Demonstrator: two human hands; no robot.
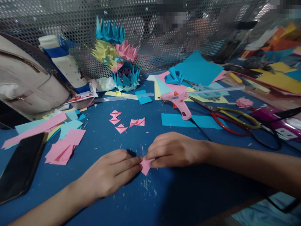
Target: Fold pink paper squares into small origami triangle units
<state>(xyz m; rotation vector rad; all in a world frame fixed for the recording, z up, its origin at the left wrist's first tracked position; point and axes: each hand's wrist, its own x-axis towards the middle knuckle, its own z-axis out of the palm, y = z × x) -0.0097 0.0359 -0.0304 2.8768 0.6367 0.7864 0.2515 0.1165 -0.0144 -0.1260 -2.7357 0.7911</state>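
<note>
A small pink paper piece [146, 167] lies on the blue table, with its pointed lower end toward me. My left hand [115, 171] presses its fingertips on the paper's left edge. My right hand [172, 150] grips the upper right side between thumb and fingers. The fingertips hide parts of the paper's edges. Just beyond my hands lie several folded pink paper pieces [121, 128], some with a raised crease. To the left, a loose pile of pink paper squares [64, 149] rests beside a dark phone [22, 166].
A pink glue gun [180, 102] lies on a blue paper strip [199, 121], near red and yellow handled scissors [235, 121]. Paper flowers [125, 77] stand against the perforated metal panel [80, 28]. A bottle [67, 67] and a pale bag [25, 78] are at left.
</note>
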